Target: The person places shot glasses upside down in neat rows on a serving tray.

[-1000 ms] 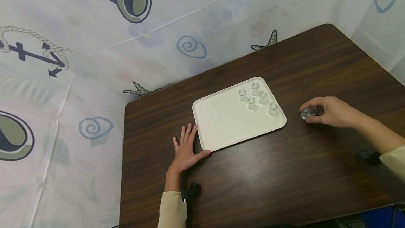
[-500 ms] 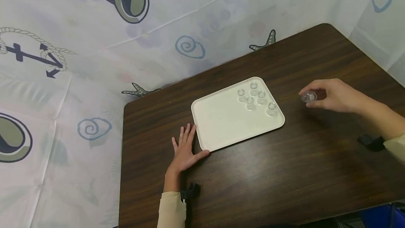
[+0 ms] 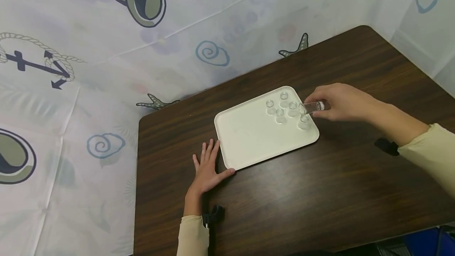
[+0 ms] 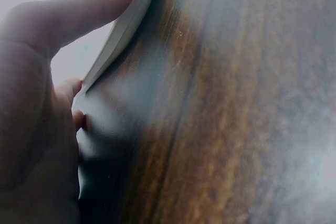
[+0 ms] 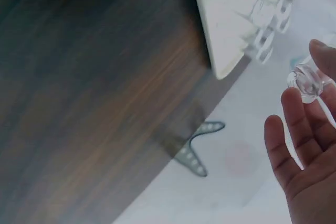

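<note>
My right hand (image 3: 346,102) pinches a clear shot glass (image 3: 312,107) near its thick base, thumb on one side and fingers on the other. The glass is tilted almost sideways in the head view, its mouth over the right part of the white tray (image 3: 245,137). In the right wrist view its round base (image 5: 305,83) shows between thumb and fingertips. Several similar clear glasses (image 3: 279,114) stand grouped at the tray's right end. My left hand (image 3: 207,174) lies with spread, straight fingers at the tray's left corner. Its thumb (image 4: 100,9) touches the rim in the left wrist view.
Tray and hands are on a dark wood-grain table (image 3: 284,200). A pale patterned cloth (image 3: 117,66) hangs behind and to the left of it. Something blue (image 3: 423,242) shows below the front edge at the lower right.
My right hand has lifted the shot glass from the table right of the tray, then carried it left over the tray, tipping it. The left hand stays in place.
</note>
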